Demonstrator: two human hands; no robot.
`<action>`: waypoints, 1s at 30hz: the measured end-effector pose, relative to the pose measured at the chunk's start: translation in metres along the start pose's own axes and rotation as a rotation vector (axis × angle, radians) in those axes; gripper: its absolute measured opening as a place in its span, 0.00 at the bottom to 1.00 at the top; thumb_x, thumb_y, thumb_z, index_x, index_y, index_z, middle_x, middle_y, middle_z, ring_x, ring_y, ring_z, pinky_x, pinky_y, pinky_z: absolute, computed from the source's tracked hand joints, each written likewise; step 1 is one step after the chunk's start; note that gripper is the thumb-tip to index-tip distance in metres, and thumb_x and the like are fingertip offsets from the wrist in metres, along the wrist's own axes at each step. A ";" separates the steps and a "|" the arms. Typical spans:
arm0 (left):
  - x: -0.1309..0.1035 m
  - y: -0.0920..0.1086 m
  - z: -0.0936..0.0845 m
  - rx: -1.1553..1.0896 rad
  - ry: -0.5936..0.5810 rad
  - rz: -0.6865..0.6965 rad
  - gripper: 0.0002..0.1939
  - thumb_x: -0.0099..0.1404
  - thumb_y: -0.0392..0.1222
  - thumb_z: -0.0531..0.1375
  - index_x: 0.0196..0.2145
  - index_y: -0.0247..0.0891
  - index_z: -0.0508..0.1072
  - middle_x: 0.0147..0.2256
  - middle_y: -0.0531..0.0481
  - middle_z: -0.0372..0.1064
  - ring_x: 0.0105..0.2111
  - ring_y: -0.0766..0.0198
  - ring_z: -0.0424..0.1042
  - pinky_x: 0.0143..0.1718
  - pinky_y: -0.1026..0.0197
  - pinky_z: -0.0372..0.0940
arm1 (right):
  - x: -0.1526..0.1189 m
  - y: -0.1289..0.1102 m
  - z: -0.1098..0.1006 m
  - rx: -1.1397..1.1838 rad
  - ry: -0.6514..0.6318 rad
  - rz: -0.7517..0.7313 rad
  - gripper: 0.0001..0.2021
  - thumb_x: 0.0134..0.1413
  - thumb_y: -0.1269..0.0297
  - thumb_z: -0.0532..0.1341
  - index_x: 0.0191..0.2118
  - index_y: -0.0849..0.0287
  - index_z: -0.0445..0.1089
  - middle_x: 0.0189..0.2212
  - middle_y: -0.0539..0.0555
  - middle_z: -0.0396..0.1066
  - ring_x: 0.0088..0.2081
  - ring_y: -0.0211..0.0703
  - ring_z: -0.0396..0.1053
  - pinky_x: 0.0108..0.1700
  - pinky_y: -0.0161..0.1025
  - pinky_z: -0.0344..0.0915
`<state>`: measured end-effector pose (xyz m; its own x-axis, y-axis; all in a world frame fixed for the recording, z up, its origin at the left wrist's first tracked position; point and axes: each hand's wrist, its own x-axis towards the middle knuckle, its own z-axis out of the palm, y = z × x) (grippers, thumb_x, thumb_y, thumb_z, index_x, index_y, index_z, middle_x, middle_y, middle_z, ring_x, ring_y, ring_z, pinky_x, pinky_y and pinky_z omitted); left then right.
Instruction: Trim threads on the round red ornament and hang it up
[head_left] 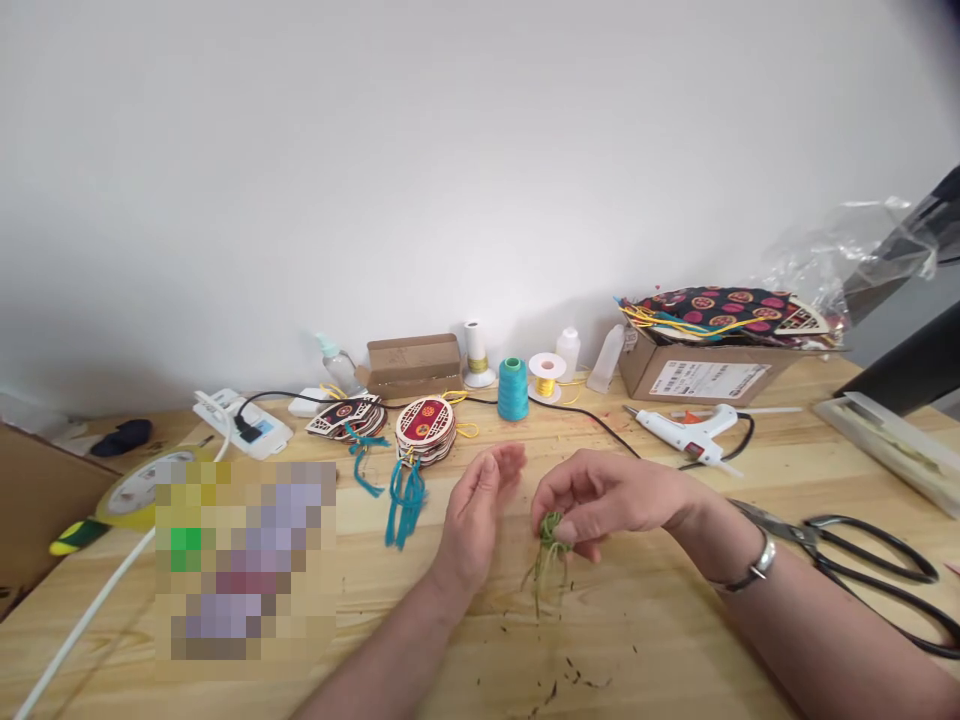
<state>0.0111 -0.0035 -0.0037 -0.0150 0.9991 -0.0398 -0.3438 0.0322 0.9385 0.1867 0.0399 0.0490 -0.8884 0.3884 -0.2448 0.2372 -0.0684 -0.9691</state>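
My right hand (600, 500) pinches a small knotted bundle of green strands (553, 535) between thumb and fingers, with loose ends hanging below it. I cannot make out whether the strands are grass or cord. Just left of it, my left hand (480, 515) is held up with its fingers stretched and slightly curved, and nothing shows in it. Dark scraps (570, 675) are scattered on the wooden table (480, 620) below the hands. Behind my left hand lies a stack of round red-patterned pieces (426, 425) with teal tassels (406, 503).
A white glue gun (686, 430) and large black-handled scissors (814, 540) lie right. Along the wall stand a teal thread cone (513, 390), a yellow-thread spool (547, 380) and a filled cardboard box (697, 375). A power strip (247, 425) and tape roll (146, 485) are left; one patch is blurred.
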 end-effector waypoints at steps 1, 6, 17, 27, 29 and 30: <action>0.000 0.000 0.001 -0.110 -0.054 -0.099 0.19 0.63 0.54 0.54 0.43 0.36 0.71 0.44 0.41 0.72 0.43 0.55 0.71 0.44 0.53 0.64 | -0.001 0.003 -0.001 0.097 0.024 -0.028 0.15 0.51 0.59 0.61 0.42 0.62 0.69 0.28 0.50 0.70 0.23 0.31 0.65 0.24 0.29 0.58; -0.001 0.003 0.003 -0.132 -0.321 -0.491 0.31 0.61 0.64 0.48 0.42 0.31 0.71 0.34 0.38 0.74 0.26 0.58 0.73 0.27 0.58 0.64 | 0.006 0.021 -0.013 0.218 0.304 -0.012 0.15 0.49 0.56 0.62 0.38 0.63 0.69 0.25 0.50 0.69 0.21 0.30 0.64 0.19 0.27 0.54; -0.005 0.005 0.004 0.092 -0.266 -0.383 0.15 0.54 0.49 0.63 0.28 0.32 0.71 0.15 0.57 0.59 0.16 0.75 0.51 0.18 0.67 0.39 | -0.004 0.001 -0.008 0.277 0.701 -0.103 0.11 0.47 0.59 0.63 0.33 0.63 0.68 0.25 0.54 0.71 0.25 0.35 0.67 0.23 0.31 0.58; -0.010 0.008 0.002 0.129 -0.307 -0.332 0.16 0.51 0.50 0.66 0.25 0.32 0.73 0.16 0.58 0.55 0.17 0.75 0.49 0.19 0.66 0.40 | -0.009 0.029 -0.010 0.503 0.832 -0.227 0.13 0.46 0.56 0.65 0.29 0.62 0.69 0.18 0.45 0.54 0.17 0.26 0.47 0.18 0.30 0.39; -0.011 0.009 -0.001 0.117 -0.346 -0.308 0.15 0.51 0.49 0.66 0.25 0.32 0.74 0.15 0.58 0.54 0.15 0.77 0.46 0.18 0.65 0.38 | -0.008 0.033 -0.012 0.435 0.880 -0.178 0.14 0.44 0.54 0.66 0.27 0.61 0.68 0.16 0.43 0.51 0.16 0.26 0.45 0.18 0.31 0.37; -0.012 0.010 -0.003 0.097 -0.354 -0.293 0.15 0.50 0.49 0.67 0.24 0.31 0.75 0.14 0.59 0.53 0.15 0.77 0.45 0.18 0.65 0.38 | -0.007 0.034 -0.014 0.395 0.919 -0.158 0.15 0.44 0.53 0.66 0.27 0.61 0.67 0.16 0.43 0.52 0.16 0.26 0.46 0.18 0.31 0.38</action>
<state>0.0054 -0.0149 0.0053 0.3968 0.8948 -0.2046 -0.1961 0.3004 0.9334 0.2063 0.0473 0.0177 -0.2123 0.9648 -0.1555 -0.1519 -0.1897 -0.9700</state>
